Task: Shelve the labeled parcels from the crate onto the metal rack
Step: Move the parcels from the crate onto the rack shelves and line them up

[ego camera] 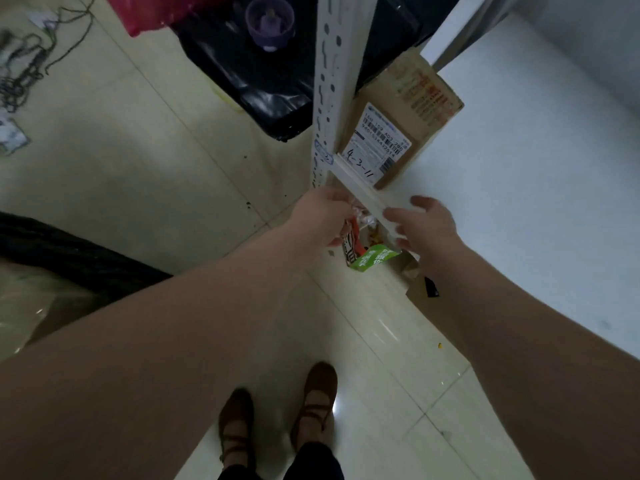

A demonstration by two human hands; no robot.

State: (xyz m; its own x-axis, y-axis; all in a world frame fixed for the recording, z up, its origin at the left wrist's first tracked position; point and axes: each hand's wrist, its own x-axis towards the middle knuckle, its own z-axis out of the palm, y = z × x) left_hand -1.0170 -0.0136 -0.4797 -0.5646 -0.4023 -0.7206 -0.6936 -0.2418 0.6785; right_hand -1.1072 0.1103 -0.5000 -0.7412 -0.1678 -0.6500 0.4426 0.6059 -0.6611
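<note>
Cardboard parcel (398, 109) marked 4-3-11 sits on the rack shelf (519, 168), while the left hand (320, 220) grips a crinkly packet (349, 244) under its lip, the right hand (427, 225) fingers-spread beside: the packet may snag there and drop.

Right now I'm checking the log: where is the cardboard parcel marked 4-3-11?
In the head view, the cardboard parcel stands at the left end of the white shelf, beside the perforated upright, just beyond the right hand.
</note>
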